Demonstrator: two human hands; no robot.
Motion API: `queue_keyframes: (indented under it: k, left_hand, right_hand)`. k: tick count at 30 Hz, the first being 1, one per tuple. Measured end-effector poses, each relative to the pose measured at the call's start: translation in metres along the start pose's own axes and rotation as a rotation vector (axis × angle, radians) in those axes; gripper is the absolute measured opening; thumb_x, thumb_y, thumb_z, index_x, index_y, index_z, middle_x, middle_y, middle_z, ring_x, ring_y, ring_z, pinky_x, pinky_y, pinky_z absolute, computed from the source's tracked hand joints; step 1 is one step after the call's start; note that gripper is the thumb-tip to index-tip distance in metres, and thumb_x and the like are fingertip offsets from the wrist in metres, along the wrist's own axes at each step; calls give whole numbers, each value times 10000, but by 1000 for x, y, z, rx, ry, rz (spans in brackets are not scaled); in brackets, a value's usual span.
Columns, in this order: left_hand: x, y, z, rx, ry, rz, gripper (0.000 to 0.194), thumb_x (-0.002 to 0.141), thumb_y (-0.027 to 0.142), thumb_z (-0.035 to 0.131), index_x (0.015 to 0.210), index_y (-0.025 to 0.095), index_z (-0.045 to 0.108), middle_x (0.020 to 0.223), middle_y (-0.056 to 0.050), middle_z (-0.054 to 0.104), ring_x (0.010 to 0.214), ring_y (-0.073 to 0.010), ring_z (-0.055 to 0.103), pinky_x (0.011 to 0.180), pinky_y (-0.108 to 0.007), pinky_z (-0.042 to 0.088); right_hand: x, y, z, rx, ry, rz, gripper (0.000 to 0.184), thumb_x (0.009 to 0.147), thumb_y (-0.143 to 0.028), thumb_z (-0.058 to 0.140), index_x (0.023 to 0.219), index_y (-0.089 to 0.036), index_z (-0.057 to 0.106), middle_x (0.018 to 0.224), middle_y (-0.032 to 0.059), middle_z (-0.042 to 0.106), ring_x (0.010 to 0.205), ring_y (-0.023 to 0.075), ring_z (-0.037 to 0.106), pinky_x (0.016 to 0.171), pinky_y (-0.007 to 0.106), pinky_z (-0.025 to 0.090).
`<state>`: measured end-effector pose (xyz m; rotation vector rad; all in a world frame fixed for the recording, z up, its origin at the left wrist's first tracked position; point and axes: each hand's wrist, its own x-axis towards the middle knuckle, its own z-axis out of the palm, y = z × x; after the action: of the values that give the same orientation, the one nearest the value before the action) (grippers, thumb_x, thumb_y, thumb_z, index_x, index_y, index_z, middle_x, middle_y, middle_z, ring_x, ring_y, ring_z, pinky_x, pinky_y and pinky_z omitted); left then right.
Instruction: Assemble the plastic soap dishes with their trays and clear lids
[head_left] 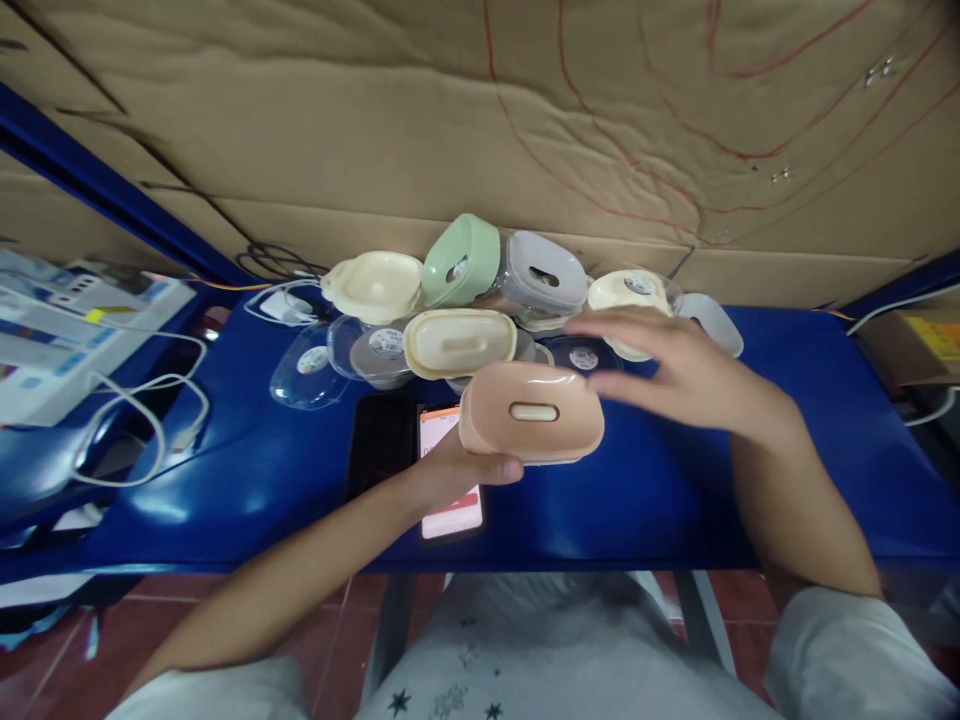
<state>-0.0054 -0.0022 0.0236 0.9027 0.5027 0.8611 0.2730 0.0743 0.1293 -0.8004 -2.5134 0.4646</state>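
My left hand [457, 470] grips a peach plastic container [495, 420] from its left side, thumb along the near edge. The container has rounded ends and a cream bar in an oval slot on its upper face. My right hand [667, 375] is slightly blurred, its fingers stretched apart beside the container's right end; whether a fingertip touches it I cannot tell. Just behind lies a cream oval piece [460, 343]. Farther back are a green container [463, 262], a grey container [546, 272] and a cream dish [382, 285].
A lit phone [450, 515] and a black flat object [381, 440] lie on the blue table [247, 500]. Clear lids [309, 378] are at the left. White cables [161, 440] hang near a white box [97, 330]. A cardboard wall [375, 130] rises behind.
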Motion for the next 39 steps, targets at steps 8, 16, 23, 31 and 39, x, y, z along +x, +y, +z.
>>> queue_keyframes:
  k: [8,16,23,31,39]
  left_hand:
    - [7,1,3,-33,-10,15,656,832,589,936,1340,213,763,1408,-151,745,1422,-388,640,1252,-550,460]
    - [4,5,9,-96,30,-101,696,804,453,980,1398,199,722,1408,-150,751,1411,-395,652,1253,-538,470]
    - [6,12,9,-217,164,-169,662,894,212,813,1527,202,622,1378,-120,770,1364,-389,686,1089,-464,612]
    - [6,15,12,-217,173,-175,771,836,262,867,1558,224,596,1344,-102,787,1383,-408,667,1085,-493,622]
    - [9,12,10,-233,221,-167,638,927,276,802,1533,200,614,1371,-117,774,1373,-387,679,1119,-489,606]
  right_hand:
    - [4,-45,43,101,-98,-153,304,1128,-351,594,1357,-214,741,1344,77,797,1279,222,752,1090,400,638]
    - [2,-38,21,57,44,-83,389,1161,-317,464,1513,-280,626,1382,54,774,1206,211,771,1034,377,658]
    - [-2,4,-6,-277,234,180,412,1150,-453,427,1422,-297,694,1321,58,791,1210,312,755,1043,504,605]
    - [6,72,6,-618,155,270,402,1151,-345,403,1354,-209,722,1393,118,764,1278,353,692,1121,612,425]
    - [0,41,-2,-429,158,201,406,1119,-466,510,1457,-300,662,1523,83,682,1413,380,611,1169,631,424]
